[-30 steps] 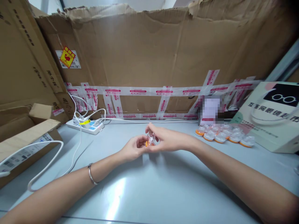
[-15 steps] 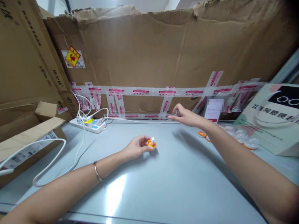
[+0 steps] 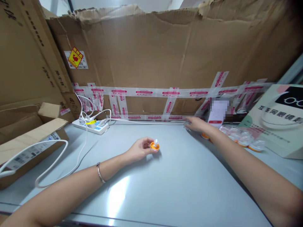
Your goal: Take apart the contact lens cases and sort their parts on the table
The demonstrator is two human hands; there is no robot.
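Near the middle of the table, my left hand (image 3: 141, 149) pinches a small orange round base (image 3: 155, 147) by its side. A little white figure (image 3: 155, 142) stands up from that base. Towards the back of the table, my right hand (image 3: 195, 124) is low, close to the cardboard, with its fingers around a clear plastic cover (image 3: 187, 125) that is only faintly visible. Just beside the right wrist is an orange-based piece (image 3: 205, 136), partly covered by the forearm.
Several clear-domed pieces with orange bases (image 3: 245, 138) sit at the right, beside a printed box (image 3: 272, 123). A phone (image 3: 216, 113) stands behind them. At the left are a white power strip (image 3: 91, 125), cables and an opened carton (image 3: 30, 142). Tall cardboard (image 3: 146, 56) walls the back.
My right hand has moved right and down to the tabletop with the clear cover. My left hand still holds the orange base in nearly the same place.
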